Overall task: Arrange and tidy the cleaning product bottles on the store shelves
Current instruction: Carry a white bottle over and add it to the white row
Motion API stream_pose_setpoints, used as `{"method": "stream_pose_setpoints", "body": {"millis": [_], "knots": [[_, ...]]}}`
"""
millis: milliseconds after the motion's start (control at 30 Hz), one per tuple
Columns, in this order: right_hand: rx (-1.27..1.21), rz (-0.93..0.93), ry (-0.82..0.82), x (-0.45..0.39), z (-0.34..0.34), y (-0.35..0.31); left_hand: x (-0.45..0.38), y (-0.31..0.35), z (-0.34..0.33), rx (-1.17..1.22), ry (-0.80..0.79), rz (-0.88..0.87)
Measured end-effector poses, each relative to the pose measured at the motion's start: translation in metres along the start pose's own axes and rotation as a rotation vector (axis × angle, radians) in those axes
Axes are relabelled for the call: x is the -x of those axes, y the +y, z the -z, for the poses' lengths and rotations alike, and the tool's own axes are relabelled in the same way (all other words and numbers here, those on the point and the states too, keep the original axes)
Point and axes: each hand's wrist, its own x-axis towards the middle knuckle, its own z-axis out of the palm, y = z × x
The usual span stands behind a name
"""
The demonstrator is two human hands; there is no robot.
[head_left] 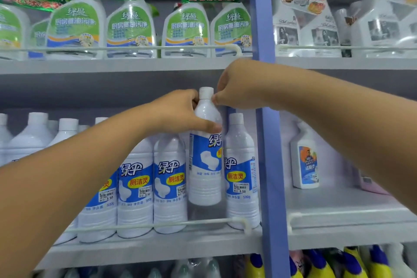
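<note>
Two bare hands hold one white toilet-cleaner bottle (205, 153) lifted above a gap in the front row of the middle shelf (158, 248). Starting at the left, matching white bottles with blue labels (135, 187) stand in a row behind a thin guard rail (158, 224), most with labels facing out. Next, the left hand (178, 111) wraps the raised bottle's shoulder, thumb across the front and fingers curled behind. The bottle hangs upright, its base clear of the shelf and above the rail, its label turned partly to the right so the brand name is cut off. Just right of it, the right hand (234, 88) pinches the bottle's cap (206, 93) with curled fingertips. Another matching bottle (241, 176) stands just beside the gap, against a blue upright post (268, 119). Beyond the post, a different white bottle (304, 160) stands alone.

To do this step well, it seems best to twist the bottle so the label faces forward, then lower it straight down behind the rail between its neighbours, without knocking either.
</note>
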Motion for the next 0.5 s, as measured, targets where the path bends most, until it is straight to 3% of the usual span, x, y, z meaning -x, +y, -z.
{"method": "stream_pose_setpoints", "body": {"millis": [333, 500], "knots": [[0.407, -0.006, -0.171, -0.014, -0.023, -0.015, -0.014, -0.017, -0.003, -0.16, -0.205, 0.109], [0.426, -0.01, -0.263, -0.021, -0.033, -0.021, -0.017, -0.012, 0.003, -0.289, -0.318, 0.103]]}}
